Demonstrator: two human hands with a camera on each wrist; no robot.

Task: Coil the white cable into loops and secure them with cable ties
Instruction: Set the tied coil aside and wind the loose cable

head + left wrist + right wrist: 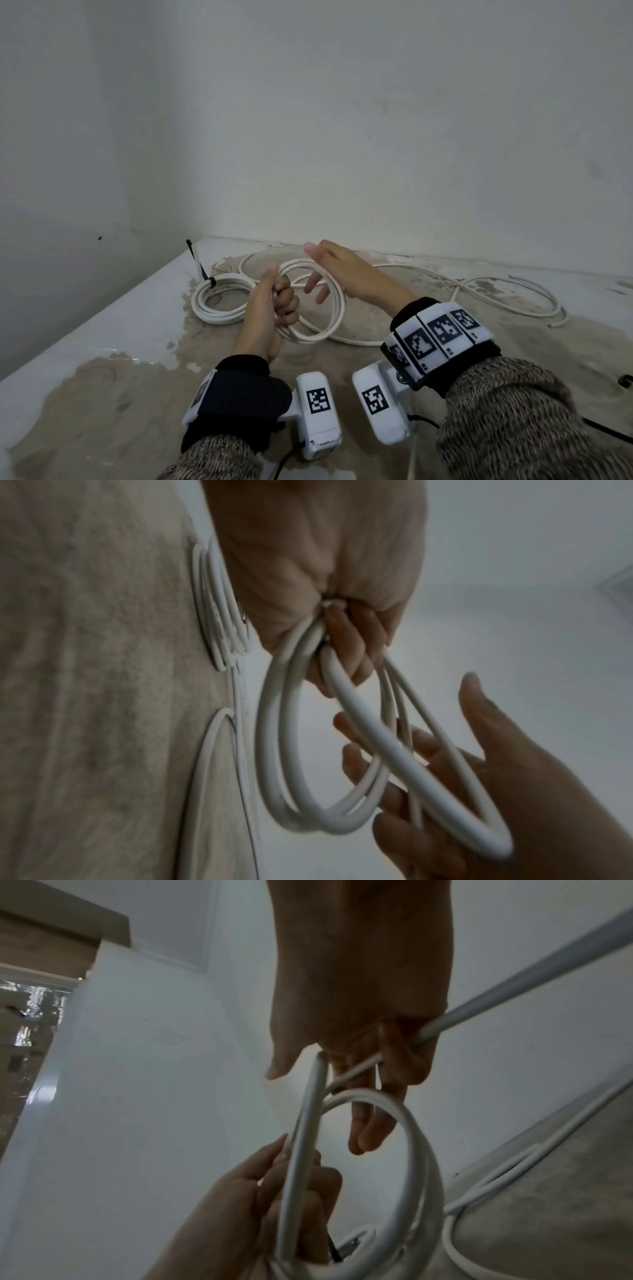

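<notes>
My left hand grips several loops of the white cable in its fist, thumb up, just above the surface. The loops hang out of the fist toward my right hand. My right hand is beside it with fingers straight and spread, and a strand of the cable runs across its palm between thumb and fingers. The rest of the cable trails loose to the right. A separate white coil lies to the left, bound by a black cable tie.
The work surface is worn, white with beige patches, and meets two pale walls in a corner at the back left. A black wire end shows at the right edge. Loose cable curves cover the back and right of the surface.
</notes>
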